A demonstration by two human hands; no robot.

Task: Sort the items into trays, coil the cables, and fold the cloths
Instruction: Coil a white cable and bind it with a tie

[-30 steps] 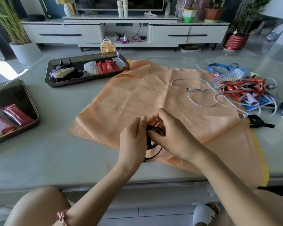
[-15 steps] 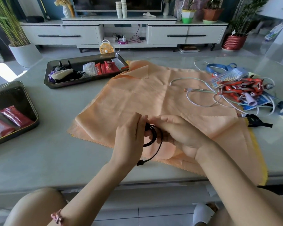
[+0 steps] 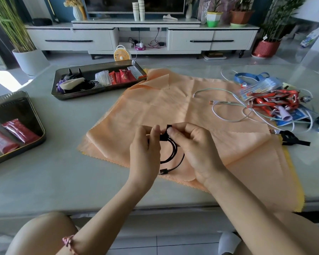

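A coiled black cable point(image 3: 173, 153) hangs between my hands above the orange cloth point(image 3: 173, 107). My left hand point(image 3: 145, 153) grips the left side of the coil. My right hand point(image 3: 191, 148) pinches a black strap at the coil's top with thumb and forefinger. One plug end dangles at the bottom of the coil. A white cable point(image 3: 226, 111) lies loose on the cloth's right part. A yellow cloth point(image 3: 295, 181) shows under the orange one along its right edge.
A dark tray point(image 3: 99, 91) at the back left holds red packets and black items. A second tray point(image 3: 35, 140) at the far left holds two red tubes. A pile of lanyards, packets and cables point(image 3: 276, 100) lies at the right, with a black clip point(image 3: 291, 138) near it.
The hands have risen slightly with the cable. The coil now hangs open and visible, and my right hand has shifted from wrapping the loops to pinching the strap at the top.
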